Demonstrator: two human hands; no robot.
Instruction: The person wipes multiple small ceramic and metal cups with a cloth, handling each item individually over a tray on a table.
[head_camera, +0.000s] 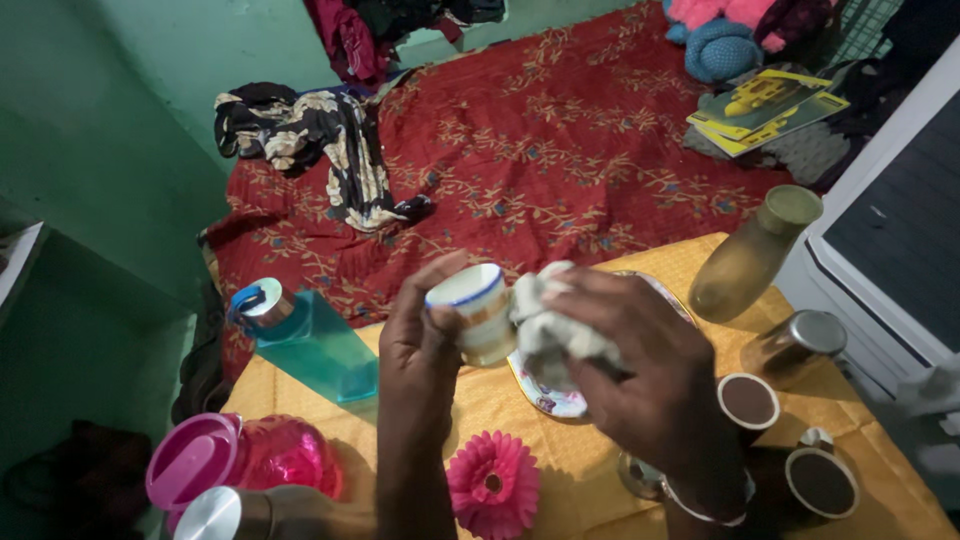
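Left hand (425, 340) pinching the cup (478, 312) by its rim, right hand (640, 375) clenched on the cloth (548, 325): keep cup steady, rub firmly over the saucer (548, 398).

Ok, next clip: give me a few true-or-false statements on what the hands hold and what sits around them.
1. The left hand holds a white cup with a blue rim. True.
2. The right hand presses a sponge to the cup. False: it holds a pale cloth.
3. A pink flower lies on the yellow tablecloth. True.
4. The teal bottle stands right of the hands. False: it is to their left.
5. The bed cover is plain blue. False: red and patterned.
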